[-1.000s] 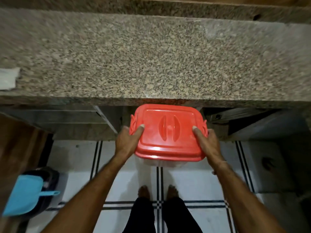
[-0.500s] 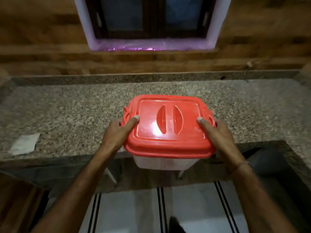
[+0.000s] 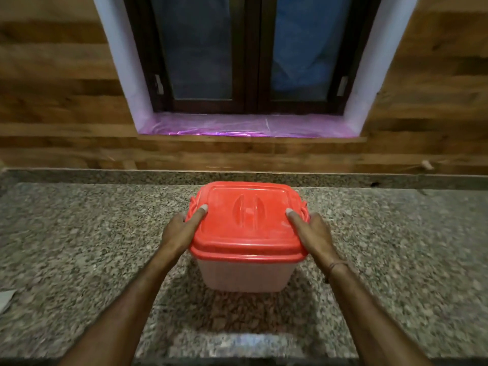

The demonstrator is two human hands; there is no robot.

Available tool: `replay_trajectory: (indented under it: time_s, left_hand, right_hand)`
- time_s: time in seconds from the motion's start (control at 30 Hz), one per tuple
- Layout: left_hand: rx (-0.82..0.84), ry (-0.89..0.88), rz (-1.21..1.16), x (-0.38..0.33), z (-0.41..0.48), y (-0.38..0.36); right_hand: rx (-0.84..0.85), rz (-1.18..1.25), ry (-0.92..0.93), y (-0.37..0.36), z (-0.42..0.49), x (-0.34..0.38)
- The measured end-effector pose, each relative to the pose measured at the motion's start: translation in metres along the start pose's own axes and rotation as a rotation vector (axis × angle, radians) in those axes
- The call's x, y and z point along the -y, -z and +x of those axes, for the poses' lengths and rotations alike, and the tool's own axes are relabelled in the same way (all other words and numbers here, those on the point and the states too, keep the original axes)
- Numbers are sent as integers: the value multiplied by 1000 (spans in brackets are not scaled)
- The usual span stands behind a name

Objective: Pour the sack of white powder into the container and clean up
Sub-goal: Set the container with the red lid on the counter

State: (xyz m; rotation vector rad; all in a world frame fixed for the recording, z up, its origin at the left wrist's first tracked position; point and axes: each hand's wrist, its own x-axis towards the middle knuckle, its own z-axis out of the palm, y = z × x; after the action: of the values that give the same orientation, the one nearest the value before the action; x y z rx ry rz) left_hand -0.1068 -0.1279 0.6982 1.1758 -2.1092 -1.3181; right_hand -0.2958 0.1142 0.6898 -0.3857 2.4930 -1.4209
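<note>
A translucent plastic container with a red lid shut on top is over the middle of the granite counter. My left hand grips its left side with the thumb on the lid. My right hand grips the right side the same way. Whether the container's base touches the counter I cannot tell; a shadow lies just under it. No sack of powder is in view.
A white scrap of paper lies at the counter's left edge. Behind the counter is a wood-panelled wall with a dark-framed window and a purple-lined sill.
Both hands have lifted the container from below the counter's edge up and forward over the counter. The view has tilted up from the floor to the wall and window.
</note>
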Motion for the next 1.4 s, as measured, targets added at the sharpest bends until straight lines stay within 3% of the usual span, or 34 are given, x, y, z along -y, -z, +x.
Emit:
replay_trajectory:
  time_s: [0.3,0.37,0.47,0.57,0.67,0.8,0.93,1.07,1.2,1.33,1.4]
  left_hand:
    - [-20,44,102,14,54,2]
    - [34,75,-33,19,57,6]
    - [119,296,-438,31,57,12]
    - [134,385,-474,45,65,14]
    - [68,218,-406,36,75,19]
    - [201,-16,-386,13,70,16]
    - [153,-38,-407,14,70,8]
    - [129,-20,-407,13,70,7]
    - [127,-40,-342,15,73,9]
    - [142,-30,-335,19,77,13]
    - [101,-53,-344,17,73,13]
  right_hand:
    - [82,-62,60,-23,39,14]
    - [86,-63,49,-24,41,15]
    - [105,-63,25,-27,37,18]
    - [149,-34,18,-32,29,27]
    - [139,-24,24,-37,26,34]
    - [71,20,-41,-44,31,30]
    - [-73,-35,-106,-49,50,9]
    - [-114,4,-205,-51,63,-9]
    - [-73,310,-359,-47,55,-15]
    - [-90,218,-90,-43,27,4]
    - [32,273,24,-46,10,15]
